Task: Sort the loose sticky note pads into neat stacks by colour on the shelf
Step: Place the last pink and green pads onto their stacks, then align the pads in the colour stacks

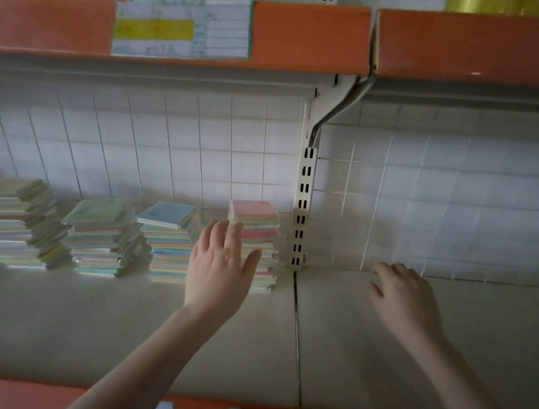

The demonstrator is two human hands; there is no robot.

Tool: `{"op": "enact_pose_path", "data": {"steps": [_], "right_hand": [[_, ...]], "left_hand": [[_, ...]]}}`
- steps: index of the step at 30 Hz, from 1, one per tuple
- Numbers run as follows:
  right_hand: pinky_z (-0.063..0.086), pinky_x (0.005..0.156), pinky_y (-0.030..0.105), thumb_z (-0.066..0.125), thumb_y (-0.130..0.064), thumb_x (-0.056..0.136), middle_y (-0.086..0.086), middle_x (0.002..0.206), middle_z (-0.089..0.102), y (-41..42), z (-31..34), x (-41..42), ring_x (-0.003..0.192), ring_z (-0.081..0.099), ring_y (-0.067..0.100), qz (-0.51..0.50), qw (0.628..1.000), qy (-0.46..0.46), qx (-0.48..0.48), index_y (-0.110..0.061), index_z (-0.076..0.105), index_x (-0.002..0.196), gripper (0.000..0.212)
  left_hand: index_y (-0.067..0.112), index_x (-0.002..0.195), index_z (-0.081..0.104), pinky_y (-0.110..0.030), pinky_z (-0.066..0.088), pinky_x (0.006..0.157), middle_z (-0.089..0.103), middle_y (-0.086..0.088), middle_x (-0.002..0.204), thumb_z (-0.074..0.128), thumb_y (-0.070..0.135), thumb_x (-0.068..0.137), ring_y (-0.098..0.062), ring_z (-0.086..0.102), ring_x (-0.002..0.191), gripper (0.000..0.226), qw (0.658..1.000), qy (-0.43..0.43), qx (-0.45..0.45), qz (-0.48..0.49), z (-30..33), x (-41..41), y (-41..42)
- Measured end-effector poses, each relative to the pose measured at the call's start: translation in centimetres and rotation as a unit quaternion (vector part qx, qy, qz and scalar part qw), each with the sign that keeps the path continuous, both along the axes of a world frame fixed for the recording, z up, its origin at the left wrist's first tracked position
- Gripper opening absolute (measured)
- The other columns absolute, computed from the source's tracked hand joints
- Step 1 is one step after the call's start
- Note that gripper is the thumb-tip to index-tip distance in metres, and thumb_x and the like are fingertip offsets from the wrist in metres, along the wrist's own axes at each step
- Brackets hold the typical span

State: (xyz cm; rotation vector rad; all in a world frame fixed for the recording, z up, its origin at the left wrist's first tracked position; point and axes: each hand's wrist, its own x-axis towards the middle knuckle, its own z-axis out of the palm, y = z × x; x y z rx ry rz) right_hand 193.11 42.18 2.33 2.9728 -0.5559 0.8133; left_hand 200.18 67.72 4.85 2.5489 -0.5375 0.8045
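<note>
We see a white gridded back panel (168, 150), a slotted upright (303, 204), an orange-edged upper shelf (309, 35) with a paper label (182, 27); dim light.

We are finding nothing readable: the paper label (182, 28) on the orange upper shelf edge (309, 35) is showing a yellow band and ruled lines, but its print is blurring beyond reading

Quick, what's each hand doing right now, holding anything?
Left hand: open, fingers spread, empty, in front of the pink-topped stack.
Right hand: empty, fingers loosely curled, palm down over the bare shelf.
</note>
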Motion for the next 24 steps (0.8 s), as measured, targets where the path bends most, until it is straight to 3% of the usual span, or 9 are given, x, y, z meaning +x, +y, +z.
{"op": "enact_pose_path", "data": {"steps": [6, 8, 12, 18, 24], "right_hand": [[0.042, 0.088, 0.034, 0.047, -0.035, 0.095, 0.005, 0.113, 0.060, -0.9, -2.1, -5.7, 0.104, 0.055, 0.023, -0.057, 0.997, 0.038, -0.017, -0.015, 0.056, 0.118, 0.032], [0.042, 0.090, 0.036, 0.053, -0.033, 0.092, 0.010, 0.115, 0.059, -1.5, -2.7, -7.3, 0.106, 0.055, 0.027, -0.064, 0.998, 0.024, -0.007, -0.012, 0.058, 0.118, 0.034], [0.042, 0.093, 0.041, 0.058, -0.033, 0.089, 0.017, 0.122, 0.057, -4.9, -3.2, -10.7, 0.111, 0.054, 0.034, -0.106, 0.994, 0.025, 0.009, -0.009, 0.061, 0.116, 0.037], [0.044, 0.085, 0.039, 0.059, -0.031, 0.089, 0.015, 0.106, 0.061, -12.4, -3.0, -16.1, 0.100, 0.057, 0.033, -0.126, 0.992, 0.013, 0.015, -0.008, 0.062, 0.112, 0.034], [0.039, 0.091, 0.034, 0.045, -0.040, 0.094, 0.007, 0.118, 0.055, -23.6, -3.2, -22.0, 0.112, 0.051, 0.026, -0.144, 0.988, 0.041, 0.027, -0.017, 0.053, 0.123, 0.038]], "left_hand": [[0.007, 0.133, 0.049, -0.045, 0.039, 0.102, 0.052, -0.016, 0.132, 0.038, 0.054, 0.091, -0.035, 0.043, 0.128, 0.064, 0.997, 0.061, 0.034, -0.023, -3.4, -3.4, -0.9], [0.011, 0.142, 0.038, -0.043, 0.030, 0.109, 0.040, -0.014, 0.145, 0.043, 0.050, 0.094, -0.032, 0.030, 0.138, 0.062, 0.993, 0.101, 0.044, -0.030, -4.0, -4.4, -1.5], [0.017, 0.149, 0.018, -0.037, 0.020, 0.114, 0.020, -0.006, 0.156, 0.031, 0.055, 0.095, -0.024, 0.011, 0.145, 0.067, 0.987, 0.136, 0.078, -0.043, -4.4, -6.8, -4.5], [0.020, 0.150, 0.015, -0.037, 0.017, 0.114, 0.018, -0.005, 0.156, 0.028, 0.057, 0.094, -0.023, 0.010, 0.145, 0.068, 0.984, 0.159, 0.063, -0.058, -4.1, -11.2, -12.8], [0.020, 0.150, 0.019, -0.040, 0.019, 0.115, 0.022, -0.004, 0.156, 0.029, 0.058, 0.093, -0.023, 0.014, 0.145, 0.068, 0.980, 0.187, 0.027, -0.057, -5.0, -16.6, -23.1]]}}
